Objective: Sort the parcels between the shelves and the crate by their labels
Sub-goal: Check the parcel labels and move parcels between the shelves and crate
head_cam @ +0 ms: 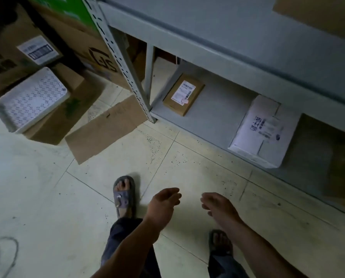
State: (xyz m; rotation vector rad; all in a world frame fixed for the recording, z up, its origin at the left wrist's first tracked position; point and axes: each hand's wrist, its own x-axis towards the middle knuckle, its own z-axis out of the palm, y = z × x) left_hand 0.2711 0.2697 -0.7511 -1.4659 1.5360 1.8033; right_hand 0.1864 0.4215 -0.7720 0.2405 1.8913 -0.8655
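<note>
A small brown parcel (pixel 182 95) with a white label lies flat on the bottom grey shelf (pixel 211 117). Further right on the same shelf sits a white parcel (pixel 265 133) with printed writing and a label. My left hand (pixel 163 205) and my right hand (pixel 217 205) hang low over the floor in front of the shelf, both empty with fingers loosely apart, well short of either parcel. No crate is visible.
Stacked cardboard boxes (pixel 27 53) and a white patterned parcel (pixel 30 101) stand at the left. A flat cardboard sheet (pixel 105 129) lies on the tiled floor by the shelf post (pixel 125 63). A brown box (pixel 342 163) sits on the shelf at far right. My feet in slippers (pixel 124 195) are below.
</note>
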